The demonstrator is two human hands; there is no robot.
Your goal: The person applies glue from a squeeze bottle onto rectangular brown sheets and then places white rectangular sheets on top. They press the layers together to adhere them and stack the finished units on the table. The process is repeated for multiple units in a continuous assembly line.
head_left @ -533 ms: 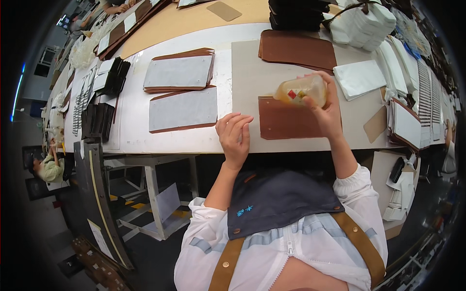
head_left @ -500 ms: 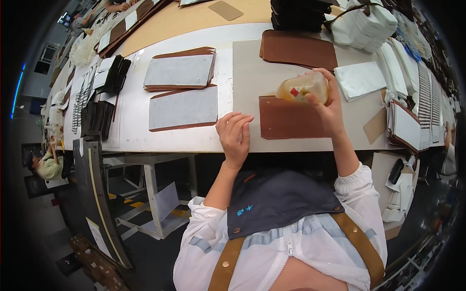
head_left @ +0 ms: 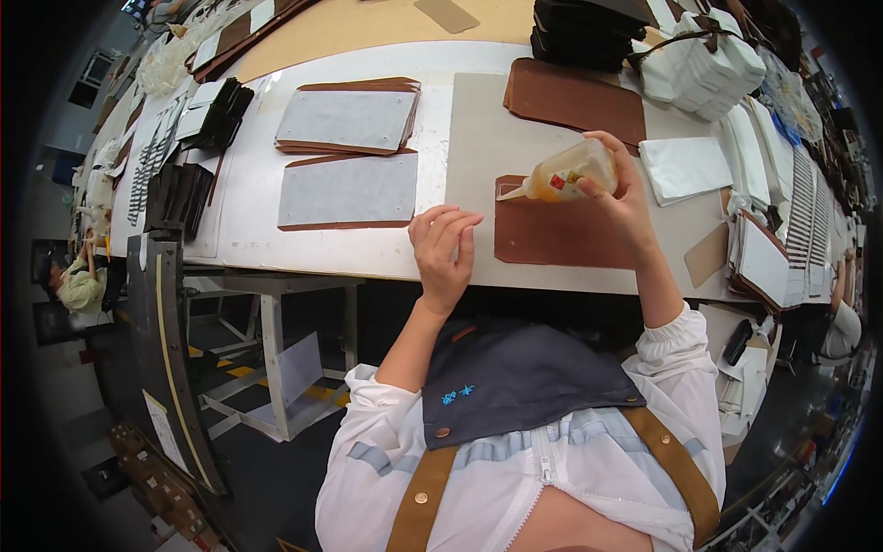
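Observation:
My right hand point(head_left: 629, 204) is wrapped round a clear squeeze bottle point(head_left: 563, 177) of yellowish liquid. The bottle is tipped on its side, its thin nozzle pointing left at the upper left edge of a brown leather-like panel point(head_left: 552, 235). Whether the nozzle tip touches the panel I cannot tell. Left of that panel, my left hand point(head_left: 442, 256) hovers near the table's front edge with loosely bent fingers, the thumb a little apart, and nothing visible in it. Beyond the bottle lies a stack of brown panels point(head_left: 578, 97).
Two piles of grey-faced brown panels, a far pile point(head_left: 348, 118) and a near pile point(head_left: 348, 189), lie to the left. Black folded pieces point(head_left: 179, 202) stand at the left edge. A white cloth-like stack point(head_left: 685, 170), a tan card point(head_left: 706, 254) and standing panels point(head_left: 762, 258) are at the right.
The bottle has tilted further, and its nozzle now shows at the panel's upper left edge. My left hand stays about where it was. The whole view has shifted slightly.

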